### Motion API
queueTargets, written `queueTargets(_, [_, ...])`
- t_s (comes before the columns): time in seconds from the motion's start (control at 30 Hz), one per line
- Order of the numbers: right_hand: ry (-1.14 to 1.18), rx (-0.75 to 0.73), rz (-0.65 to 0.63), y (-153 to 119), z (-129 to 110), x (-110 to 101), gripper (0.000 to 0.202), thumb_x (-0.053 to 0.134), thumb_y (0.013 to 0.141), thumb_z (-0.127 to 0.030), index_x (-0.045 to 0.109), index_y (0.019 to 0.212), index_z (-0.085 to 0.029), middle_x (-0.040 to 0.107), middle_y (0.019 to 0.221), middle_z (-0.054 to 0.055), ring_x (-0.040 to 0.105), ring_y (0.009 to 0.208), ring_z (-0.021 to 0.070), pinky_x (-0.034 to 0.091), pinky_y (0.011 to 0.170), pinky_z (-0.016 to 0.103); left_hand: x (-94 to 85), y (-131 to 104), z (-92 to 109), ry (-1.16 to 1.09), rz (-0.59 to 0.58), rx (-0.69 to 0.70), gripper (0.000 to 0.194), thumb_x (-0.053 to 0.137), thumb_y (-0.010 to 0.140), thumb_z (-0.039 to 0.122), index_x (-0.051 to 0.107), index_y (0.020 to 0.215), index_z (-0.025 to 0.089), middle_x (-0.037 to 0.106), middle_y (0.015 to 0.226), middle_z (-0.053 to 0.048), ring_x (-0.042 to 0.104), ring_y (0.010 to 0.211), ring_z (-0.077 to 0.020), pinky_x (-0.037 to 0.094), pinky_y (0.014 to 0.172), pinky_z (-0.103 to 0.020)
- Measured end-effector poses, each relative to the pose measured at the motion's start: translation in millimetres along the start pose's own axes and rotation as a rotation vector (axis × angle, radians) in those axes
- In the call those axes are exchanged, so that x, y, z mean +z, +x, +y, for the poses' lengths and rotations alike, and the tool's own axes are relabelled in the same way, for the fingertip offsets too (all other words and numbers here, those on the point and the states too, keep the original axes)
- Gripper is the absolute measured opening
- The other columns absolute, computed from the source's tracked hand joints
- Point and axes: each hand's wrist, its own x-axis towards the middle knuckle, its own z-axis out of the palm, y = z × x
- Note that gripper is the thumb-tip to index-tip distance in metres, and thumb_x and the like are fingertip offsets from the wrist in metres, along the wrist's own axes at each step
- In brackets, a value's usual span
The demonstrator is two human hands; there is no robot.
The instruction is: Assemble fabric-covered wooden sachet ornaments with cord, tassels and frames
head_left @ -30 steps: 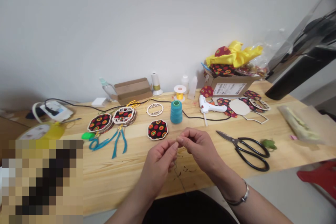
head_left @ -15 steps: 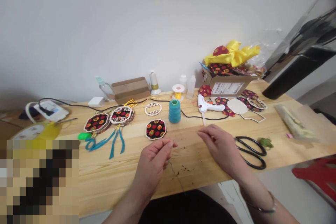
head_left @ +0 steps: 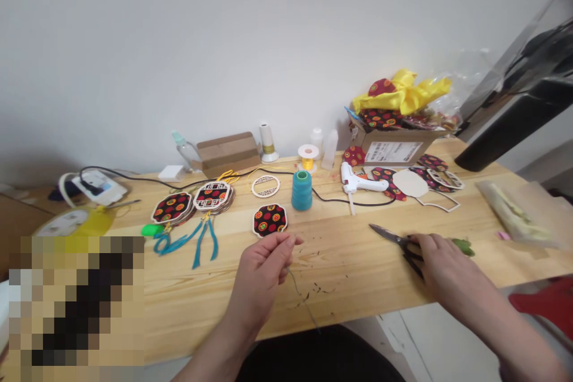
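My left hand (head_left: 268,268) is pinched, thumb against forefinger, on a thin thread (head_left: 295,284) whose dark tail hangs down past the table's front edge. To the right, my right hand (head_left: 441,265) lies over the black handles of the scissors (head_left: 394,237), fingers curled round them. The blades point left and rest on or just above the wood. Just beyond my left hand lies a scalloped patterned fabric piece (head_left: 270,220) with a pale rim. Behind it stands a teal thread cone (head_left: 301,192).
A white glue gun (head_left: 362,182) lies at the back, its black cord running left. Stacked ornaments (head_left: 212,197) with teal ribbons sit left. A cardboard box (head_left: 394,149) of fabric stands back right. Dark scraps (head_left: 317,288) dot the front. A green item (head_left: 463,246) lies beside my right hand.
My right hand has moved right and down from near my left hand onto the scissors, whose blades now show. My left hand keeps its pinch. The view has shifted slightly.
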Motion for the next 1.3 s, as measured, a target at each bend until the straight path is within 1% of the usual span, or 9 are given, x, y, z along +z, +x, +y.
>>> queueTargets(0.2, [0.325, -0.001, -0.005, 1.0, -9.3, -15.2, 0.025, 0.047, 0.077, -0.017, 0.050, 0.102, -0.019, 0.058, 0.102, 0.009, 0.059, 0.089, 0.0237, 0.048, 0.075, 0.035, -1.6, -1.0, -0.4, -0.009, 0.004, -0.002, 0.028, 0.067, 0.074, 0.040, 0.069, 0.082, 0.013, 0.035, 0.052, 0.007, 0.024, 0.046, -0.0032, 0.016, 0.042, -0.018])
queueTargets(0.3, [0.599, -0.012, 0.014, 6.6, -30.5, -29.7, 0.025, 0.053, 0.080, -0.031, 0.050, 0.102, -0.020, 0.060, 0.095, 0.006, 0.059, 0.085, 0.0202, 0.048, 0.074, 0.032, -1.6, -1.2, -1.1, -0.019, 0.004, -0.001, 0.028, 0.067, 0.074, 0.040, 0.069, 0.082, 0.013, 0.033, 0.052, 0.007, 0.024, 0.046, -0.0032, 0.016, 0.043, -0.018])
queueTargets(0.4, [0.792, -0.011, 0.011, 11.6, -57.1, -41.3, 0.019, 0.056, 0.078, -0.030, 0.052, 0.094, -0.020, 0.059, 0.088, 0.004, 0.056, 0.077, 0.0168, 0.046, 0.069, 0.028, -1.6, -0.4, -1.9, -0.017, 0.007, 0.001, 0.028, 0.067, 0.074, 0.039, 0.069, 0.083, 0.012, 0.034, 0.052, 0.007, 0.025, 0.046, -0.0034, 0.015, 0.043, -0.018])
queueTargets(0.5, [1.021, -0.058, -0.167, 14.9, -79.0, -47.8, 0.017, 0.059, 0.076, -0.031, 0.050, 0.084, -0.019, 0.051, 0.076, 0.000, 0.047, 0.068, 0.0133, 0.041, 0.062, 0.025, -2.4, 0.6, -2.1, -0.029, 0.002, 0.012, 0.028, 0.067, 0.074, 0.039, 0.069, 0.083, 0.012, 0.034, 0.052, 0.007, 0.025, 0.046, -0.0034, 0.015, 0.043, -0.018])
queueTargets(0.63, [1.298, -0.160, -0.488, 19.7, -93.5, -50.5, 0.022, 0.062, 0.070, -0.027, 0.050, 0.085, -0.018, 0.047, 0.075, -0.002, 0.040, 0.067, 0.0111, 0.036, 0.058, 0.022, -4.1, 1.0, -0.7, -0.053, 0.003, 0.023, 0.028, 0.068, 0.075, 0.039, 0.068, 0.084, 0.012, 0.032, 0.051, 0.008, 0.024, 0.046, -0.0035, 0.015, 0.043, -0.019])
queueTargets(0.7, [1.322, -0.190, -0.619, 21.9, -95.6, -51.2, 0.018, 0.059, 0.072, -0.028, 0.053, 0.085, -0.016, 0.045, 0.070, -0.003, 0.037, 0.061, 0.0095, 0.032, 0.053, 0.021, -4.8, 0.9, 0.2, -0.057, 0.010, 0.031, 0.028, 0.068, 0.074, 0.039, 0.068, 0.084, 0.012, 0.032, 0.052, 0.008, 0.024, 0.046, -0.0035, 0.015, 0.043, -0.019])
queueTargets(0.77, [1.309, -0.214, -0.668, 23.3, -96.1, -52.7, 0.020, 0.056, 0.077, -0.035, 0.055, 0.083, -0.015, 0.042, 0.066, -0.003, 0.035, 0.058, 0.0088, 0.028, 0.050, 0.021, -5.1, 0.7, 0.7, -0.060, 0.012, 0.043, 0.028, 0.067, 0.075, 0.039, 0.068, 0.084, 0.012, 0.032, 0.051, 0.008, 0.024, 0.046, -0.0034, 0.015, 0.043, -0.019])
queueTargets(0.97, [1.221, -0.208, -0.664, 24.4, -98.3, -57.5, 0.051, 0.051, 0.076, -0.065, 0.056, 0.074, -0.014, 0.040, 0.064, -0.002, 0.034, 0.057, 0.0096, 0.030, 0.047, 0.021, -4.5, -1.1, -0.5, -0.051, 0.011, 0.088, 0.027, 0.064, 0.078, 0.039, 0.067, 0.086, 0.014, 0.032, 0.051, 0.008, 0.025, 0.046, -0.0036, 0.017, 0.043, -0.018])
queueTargets(1.3, [1.201, -0.228, -0.702, 29.2, -104.4, -55.4, 0.058, 0.046, 0.075, -0.071, 0.057, 0.076, -0.014, 0.040, 0.063, -0.002, 0.035, 0.055, 0.0086, 0.031, 0.047, 0.021, -3.0, -4.3, -0.5, 0.064, -0.025, 0.119, 0.028, 0.060, 0.080, 0.041, 0.067, 0.087, 0.015, 0.033, 0.052, 0.007, 0.027, 0.046, -0.0048, 0.019, 0.043, -0.019])
